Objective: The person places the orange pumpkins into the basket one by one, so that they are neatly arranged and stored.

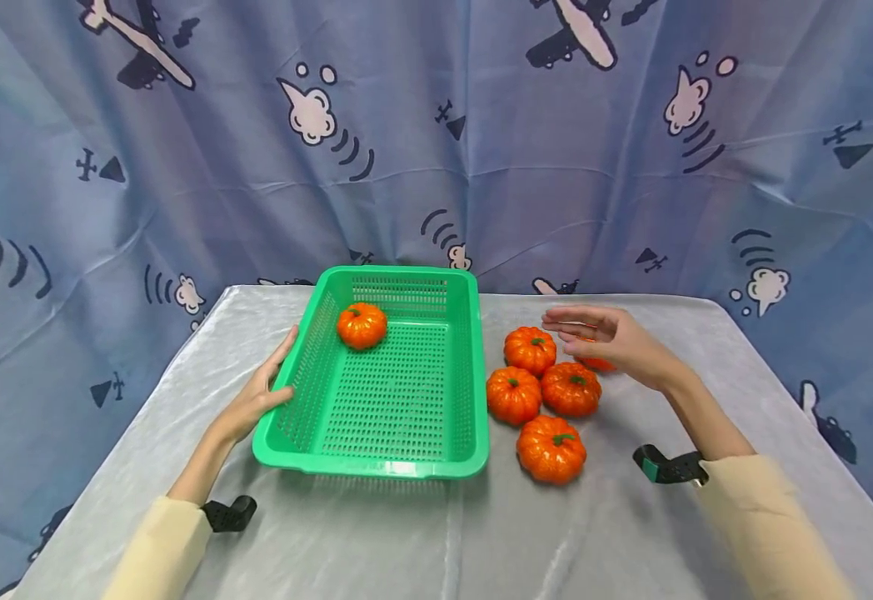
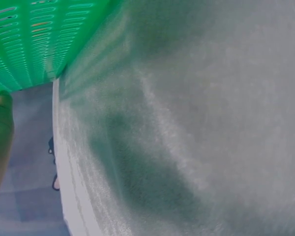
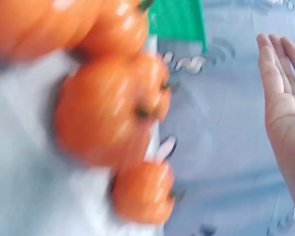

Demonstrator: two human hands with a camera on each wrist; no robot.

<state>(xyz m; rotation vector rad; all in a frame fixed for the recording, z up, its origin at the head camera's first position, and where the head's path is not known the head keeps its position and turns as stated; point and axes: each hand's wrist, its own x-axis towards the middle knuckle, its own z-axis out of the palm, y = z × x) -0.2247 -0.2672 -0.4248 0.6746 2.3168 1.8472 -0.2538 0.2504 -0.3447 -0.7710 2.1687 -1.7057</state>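
My left hand [image 1: 256,400] holds the left side of a green plastic basket [image 1: 483,375], its thumb at the rim and its fingers along the outer wall. One small orange pumpkin [image 1: 362,326] sits inside, near the back left corner. In the left wrist view, the slotted basket wall [image 2: 39,39] fills the upper left. My right hand [image 1: 612,337], fingers extended and holding nothing, hovers over several pumpkins right of the basket. It partly hides the farthest right pumpkin [image 1: 597,363]. In the right wrist view, the hand [image 3: 285,98] is apart from the blurred pumpkins [image 3: 103,113].
More pumpkins lie close together on the grey cloth-covered table, among them a front one [image 1: 551,451] and one beside the basket wall [image 1: 513,396]. A blue curtain [image 1: 406,150] with airplane prints hangs behind the table's back edge.
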